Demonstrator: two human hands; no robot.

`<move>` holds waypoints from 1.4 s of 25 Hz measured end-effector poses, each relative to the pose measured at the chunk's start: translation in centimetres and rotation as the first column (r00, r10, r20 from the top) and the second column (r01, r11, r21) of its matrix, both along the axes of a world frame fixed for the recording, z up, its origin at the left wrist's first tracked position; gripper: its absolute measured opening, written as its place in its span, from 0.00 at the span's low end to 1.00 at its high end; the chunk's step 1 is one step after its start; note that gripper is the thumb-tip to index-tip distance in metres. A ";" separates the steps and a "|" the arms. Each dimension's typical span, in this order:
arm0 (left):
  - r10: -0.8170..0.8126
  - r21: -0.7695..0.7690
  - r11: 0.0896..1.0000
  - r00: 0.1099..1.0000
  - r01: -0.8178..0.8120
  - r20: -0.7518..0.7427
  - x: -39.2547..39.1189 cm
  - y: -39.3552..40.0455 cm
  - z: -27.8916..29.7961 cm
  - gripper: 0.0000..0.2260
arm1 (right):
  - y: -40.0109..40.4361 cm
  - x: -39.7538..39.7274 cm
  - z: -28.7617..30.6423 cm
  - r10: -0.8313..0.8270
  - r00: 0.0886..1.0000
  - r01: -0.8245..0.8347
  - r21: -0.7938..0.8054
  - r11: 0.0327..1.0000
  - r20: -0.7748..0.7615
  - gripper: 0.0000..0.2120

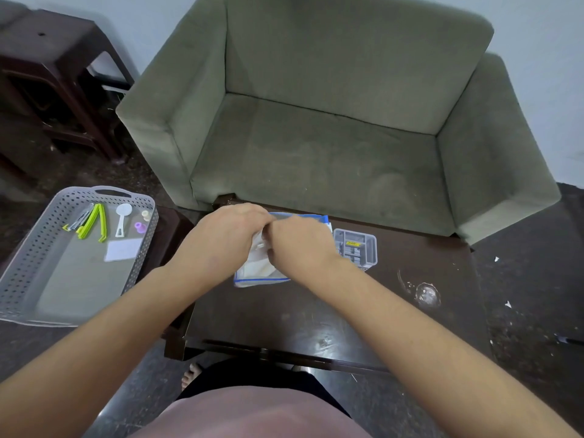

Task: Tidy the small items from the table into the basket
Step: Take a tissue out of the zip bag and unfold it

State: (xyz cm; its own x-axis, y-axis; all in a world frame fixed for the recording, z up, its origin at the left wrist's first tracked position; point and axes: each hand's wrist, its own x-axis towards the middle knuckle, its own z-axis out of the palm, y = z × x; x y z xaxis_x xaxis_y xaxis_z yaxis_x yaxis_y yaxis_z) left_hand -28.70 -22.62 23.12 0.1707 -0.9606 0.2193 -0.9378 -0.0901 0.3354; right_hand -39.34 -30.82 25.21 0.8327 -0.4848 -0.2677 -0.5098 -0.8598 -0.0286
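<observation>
Hands meet over the middle of the dark wooden table (316, 317), two of them, both bare. The left hand (227, 235) and the right hand (300, 245) have their fingers curled onto one clear plastic zip pouch (262, 273) with a blue edge, pinching its upper part; the pouch lies flat on the table and holds something pale that cannot be made out.

Just right of the pouch, on the table, sits one small transparent organiser box (357, 248), rectangular with rounded corners, divided inside, with a yellow label.

One grey perforated plastic basket (19, 273), oblong with a cut-out handle, stands to the left, apart from the table. In its far end lie:
- two lime-green bag clips (94, 221), long and hinged, one beside the other
- one slim silver-grey object (79, 218) touching the clips, too small to identify
- one white plastic scoop (121, 219) with a round head
- one small purple ring-shaped piece (140, 227)
- one small cream round piece (146, 214)
- one flat white rectangular card (123, 249)

One olive fabric armchair (331, 115), soft and boxy, faces the table. One dark plastic stool (53, 77) stands at far left.
</observation>
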 end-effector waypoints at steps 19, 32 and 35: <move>0.481 0.509 0.830 -0.167 -0.229 -0.861 -1.6 0.2 -9.6 0.15 | -4.5 -8.3 -3.7 -0.894 0.425 0.280 0.960 -0.020 -0.143 0.02; 0.530 0.507 0.846 0.163 -0.163 -0.832 -4.7 -0.5 -13.5 0.11 | -4.1 -12.8 -11.2 -0.841 0.439 0.385 0.912 -0.142 -0.316 0.02; 0.368 0.408 0.908 0.277 0.100 -0.887 -5.4 -2.7 -9.6 0.08 | -4.9 -12.5 -10.5 -0.785 0.563 0.403 0.915 -0.011 -0.258 0.04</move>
